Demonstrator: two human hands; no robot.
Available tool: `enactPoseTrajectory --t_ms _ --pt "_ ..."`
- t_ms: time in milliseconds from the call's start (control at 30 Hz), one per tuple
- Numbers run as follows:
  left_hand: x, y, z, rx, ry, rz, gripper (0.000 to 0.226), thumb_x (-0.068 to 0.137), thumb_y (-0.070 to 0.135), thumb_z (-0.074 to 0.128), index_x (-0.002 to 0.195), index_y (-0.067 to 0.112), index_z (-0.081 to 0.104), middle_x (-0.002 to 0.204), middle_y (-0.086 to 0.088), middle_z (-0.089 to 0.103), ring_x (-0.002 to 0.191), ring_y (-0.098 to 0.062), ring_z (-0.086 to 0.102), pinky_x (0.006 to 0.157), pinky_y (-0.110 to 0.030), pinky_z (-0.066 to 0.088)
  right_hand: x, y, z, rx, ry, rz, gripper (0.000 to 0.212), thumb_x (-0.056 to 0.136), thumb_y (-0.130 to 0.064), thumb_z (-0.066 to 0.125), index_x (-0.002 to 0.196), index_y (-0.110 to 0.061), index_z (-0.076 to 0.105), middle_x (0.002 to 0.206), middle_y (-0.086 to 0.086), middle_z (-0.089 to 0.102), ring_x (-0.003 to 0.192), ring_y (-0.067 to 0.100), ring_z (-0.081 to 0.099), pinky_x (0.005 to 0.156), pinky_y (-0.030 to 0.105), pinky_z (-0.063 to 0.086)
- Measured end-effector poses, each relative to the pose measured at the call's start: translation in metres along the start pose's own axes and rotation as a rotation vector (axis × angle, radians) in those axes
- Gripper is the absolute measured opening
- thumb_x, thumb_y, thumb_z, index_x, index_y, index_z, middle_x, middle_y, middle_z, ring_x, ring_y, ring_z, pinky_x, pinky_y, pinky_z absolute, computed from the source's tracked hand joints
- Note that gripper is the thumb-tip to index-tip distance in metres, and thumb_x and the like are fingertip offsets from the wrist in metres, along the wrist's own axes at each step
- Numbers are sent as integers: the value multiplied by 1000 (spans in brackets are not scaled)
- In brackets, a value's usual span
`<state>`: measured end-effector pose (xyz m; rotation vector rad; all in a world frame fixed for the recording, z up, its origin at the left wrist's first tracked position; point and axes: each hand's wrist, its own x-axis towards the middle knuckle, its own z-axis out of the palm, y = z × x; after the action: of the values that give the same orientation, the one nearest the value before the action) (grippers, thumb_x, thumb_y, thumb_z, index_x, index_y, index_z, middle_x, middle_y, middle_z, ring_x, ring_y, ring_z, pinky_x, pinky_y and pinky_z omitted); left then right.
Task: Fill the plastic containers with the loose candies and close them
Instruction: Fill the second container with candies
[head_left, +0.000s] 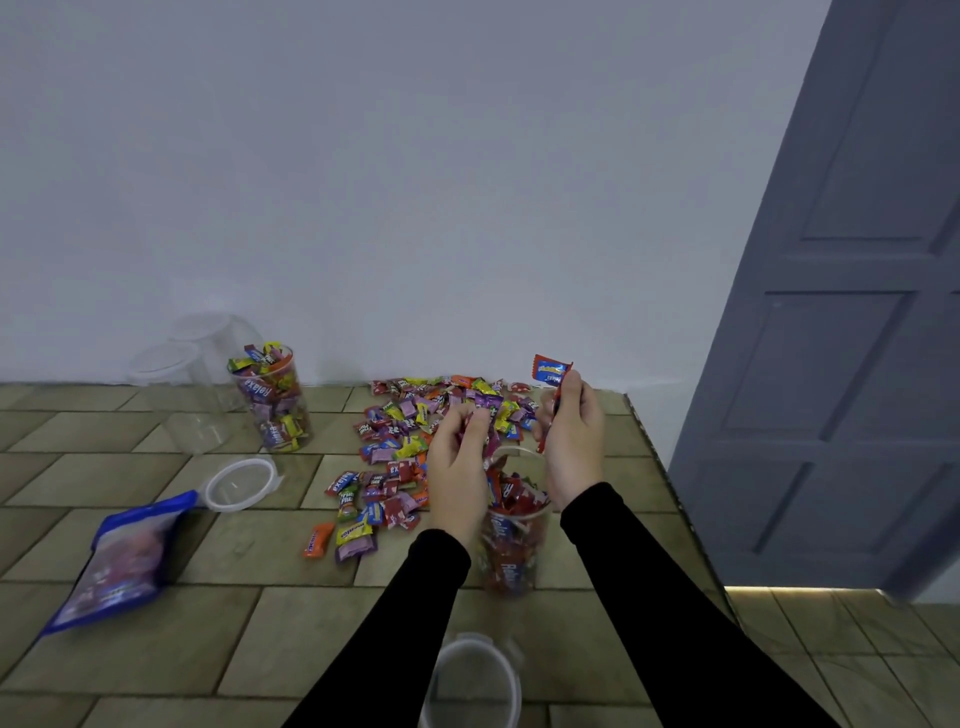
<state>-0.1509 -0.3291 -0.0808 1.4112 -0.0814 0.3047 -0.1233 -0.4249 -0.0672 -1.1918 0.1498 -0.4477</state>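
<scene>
**Filling a clear tub at the edge of a tiled counter**

Holding both hands above a clear plastic container (511, 540), a person in black sleeves works at a surface of olive-brown rectangular tiles (156, 649) with dark grout lines. The left hand (457, 462) has its fingers curled around a small bunch of purple and pink wrapped candies, just over the container's rim. The right hand (574, 441) pinches red-wrapped candies (551, 379) between thumb and fingertips, one wrapper standing up above the knuckles and another hanging below. The container under the hands stands upright near the counter's right edge and is filled nearly to the top with mostly red wrappers.

Behind the hands, a loose candy pile (415, 447) in red, yellow, purple and orange spreads across the tiles up to the wall. Farther left, a second container (272, 400) stands full of mixed candies, uncovered, with two empty clear containers (182, 384) just beside it against the wall. A white-rimmed lid (240, 483) lies flat on the tiles in front of them, and another lid (470, 680) lies at the near edge between the forearms. A blue-edged candy bag (117, 566) lies on its side at the left.

A plain pale wall (415, 182) rises behind the counter. To the right stands a grey panelled door (841, 338), with tiled floor (857, 660) below it.
</scene>
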Motion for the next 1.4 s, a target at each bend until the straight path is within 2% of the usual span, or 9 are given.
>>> enactPoseTrajectory --t_ms 100,200,333,567,767,867,967,1200,1400 --pt "3 -3 -1 -33 9 -27 3 92 21 61 90 21 63 90 5 59 90 -10 57 86 -26 43 1 2 0 -21 -3 -13 33 104 -34 36 79 -15 47 56 -7 38 46 7 32 48 28 25" --pt "3 -5 -3 -56 -35 -11 19 77 26 64 86 9 59 82 -9 54 80 -23 54 73 -33 45 3 3 0 -42 -1 -22 34 103 -35 36 77 -16 46 58 -6 39 47 8 31 49 28 26" --pt "4 -5 -3 -19 -71 88 20 72 13 53 87 3 62 82 -4 61 78 -12 58 70 -22 48 3 3 0 -49 -9 -29 35 103 -35 36 75 -16 44 57 -6 39 47 8 32 48 28 26" --pt "8 -11 -3 -106 -121 95 15 85 5 51 88 -2 64 82 -12 70 82 -23 67 76 -32 55 5 2 2 -54 15 -26 35 103 -35 37 77 -16 48 57 -4 39 48 11 32 49 29 27" --pt "11 -19 -6 -155 -86 86 33 97 23 44 106 -1 65 102 -14 72 98 -25 69 85 -28 54 6 4 2 -56 22 -30 35 103 -35 38 75 -17 46 57 -5 39 49 11 31 49 28 26" --pt "8 -25 -7 -143 -121 -100 49 99 46 32 112 12 65 109 -6 72 104 -25 67 90 -31 51 4 3 1 -75 6 -24 34 103 -37 37 77 -16 48 60 -3 38 50 12 31 48 26 27" --pt "7 -23 -6 -193 -167 -304 68 98 55 19 109 8 67 101 -13 74 95 -29 69 88 -36 52 3 1 2 -83 4 -20 33 103 -35 37 78 -19 52 60 -7 45 51 9 38 49 21 33" --pt "10 -20 -4 -269 -184 -332 74 98 58 17 97 3 66 81 -13 74 71 -23 70 67 -28 57 -1 -5 5 14 41 34 29 98 -15 47 72 -10 56 57 -6 59 50 6 56 49 21 45" --pt "11 -19 -3 -277 -194 -330 72 98 58 20 95 3 66 79 -12 74 69 -22 71 61 -25 56 -5 -6 4 -66 18 -73 36 83 3 49 49 -11 46 42 -11 41 42 3 39 43 17 33"
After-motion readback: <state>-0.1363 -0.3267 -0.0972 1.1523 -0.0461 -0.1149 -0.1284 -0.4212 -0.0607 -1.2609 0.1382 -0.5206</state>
